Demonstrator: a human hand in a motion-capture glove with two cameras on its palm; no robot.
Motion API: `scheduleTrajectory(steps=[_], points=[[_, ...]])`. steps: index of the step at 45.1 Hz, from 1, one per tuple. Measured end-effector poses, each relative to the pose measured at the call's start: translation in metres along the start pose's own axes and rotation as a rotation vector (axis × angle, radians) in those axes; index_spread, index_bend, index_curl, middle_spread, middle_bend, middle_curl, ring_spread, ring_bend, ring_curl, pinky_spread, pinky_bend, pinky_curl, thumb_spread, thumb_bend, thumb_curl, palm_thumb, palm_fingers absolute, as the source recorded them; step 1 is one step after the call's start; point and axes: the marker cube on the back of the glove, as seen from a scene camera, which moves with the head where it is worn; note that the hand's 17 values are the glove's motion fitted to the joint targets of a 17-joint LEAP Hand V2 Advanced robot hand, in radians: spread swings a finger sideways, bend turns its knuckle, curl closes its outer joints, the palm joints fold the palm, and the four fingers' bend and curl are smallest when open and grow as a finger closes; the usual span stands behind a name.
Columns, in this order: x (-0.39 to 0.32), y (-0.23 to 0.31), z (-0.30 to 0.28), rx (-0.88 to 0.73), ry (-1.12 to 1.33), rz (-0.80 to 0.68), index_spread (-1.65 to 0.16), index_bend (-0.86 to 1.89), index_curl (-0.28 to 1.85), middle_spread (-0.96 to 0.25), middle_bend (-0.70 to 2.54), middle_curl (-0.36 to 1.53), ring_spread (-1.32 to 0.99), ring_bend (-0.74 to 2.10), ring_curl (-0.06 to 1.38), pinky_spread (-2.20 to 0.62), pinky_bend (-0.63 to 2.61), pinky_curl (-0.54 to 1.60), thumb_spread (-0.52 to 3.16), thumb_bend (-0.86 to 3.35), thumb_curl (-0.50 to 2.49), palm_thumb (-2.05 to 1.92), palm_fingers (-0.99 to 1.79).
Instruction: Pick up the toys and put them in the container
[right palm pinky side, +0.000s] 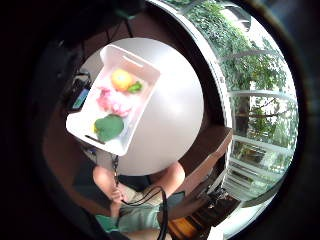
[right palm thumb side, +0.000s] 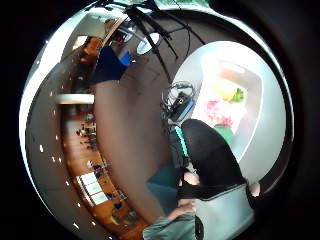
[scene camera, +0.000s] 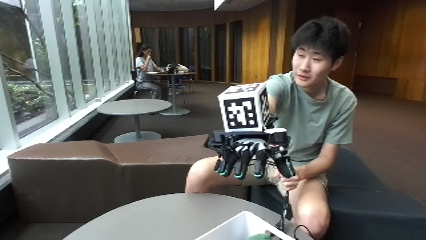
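Container (right palm pinky side: 131, 65) lengthwise across table (right palm pinky side: 175, 110)

The white container (right palm pinky side: 131, 64) looks like smooth plastic on a matt grey table (right palm pinky side: 175, 110), beside a leather-like brown bench (scene camera: 80, 170).

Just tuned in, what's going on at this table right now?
A seated person holds the black-gloved right hand raised above the round grey table, fingers hanging relaxed and holding nothing. The white rectangular plastic container on the table already holds an orange toy, a pink toy and a green toy.
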Motion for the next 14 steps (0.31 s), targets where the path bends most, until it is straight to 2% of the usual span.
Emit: scheduleTrajectory(steps=[8, 14], points=[[-0.004, 0.045, -0.001, 0.066, -0.043, -0.101, -0.26, 0.12, 0.44, -0.09, 0.13, 0.44, -0.02, 0.3, 0.38, 0.0, 0.8, 0.39, 1.37, -0.01, 0.48, 0.06, -0.15], [0.002, 0.067, -0.008, 0.086, -0.004, -0.113, -0.26, 0.13, 0.41, -0.11, 0.15, 0.41, -0.04, 0.32, 0.38, -0.01, 0.77, 0.38, 1.44, -0.01, 0.43, 0.04, -0.12]])
